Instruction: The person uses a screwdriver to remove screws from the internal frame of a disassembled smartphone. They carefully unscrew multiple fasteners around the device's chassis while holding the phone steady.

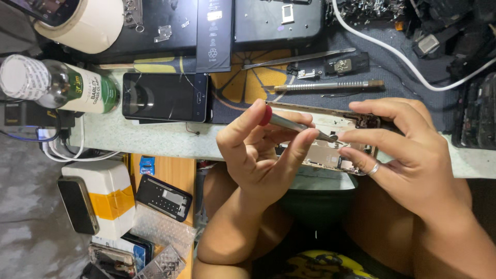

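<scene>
My left hand [258, 155] grips a small screwdriver [289, 124] with a red cap, index finger resting on the cap. Its tip touches the inside of an opened phone frame [330, 155], pale gold with bare parts showing. My right hand [408, 150], a ring on one finger, clasps the frame's right end and holds it just above the table's front edge. The hands hide most of the frame.
A dark phone with a cracked screen [165, 96] lies left of the hands. Behind them lie tweezers [299, 58], a metal tool [325, 86], a black battery [214, 36] and a white cable [392, 51]. A green-labelled bottle [67, 88] lies far left beside a tape roll [82, 23].
</scene>
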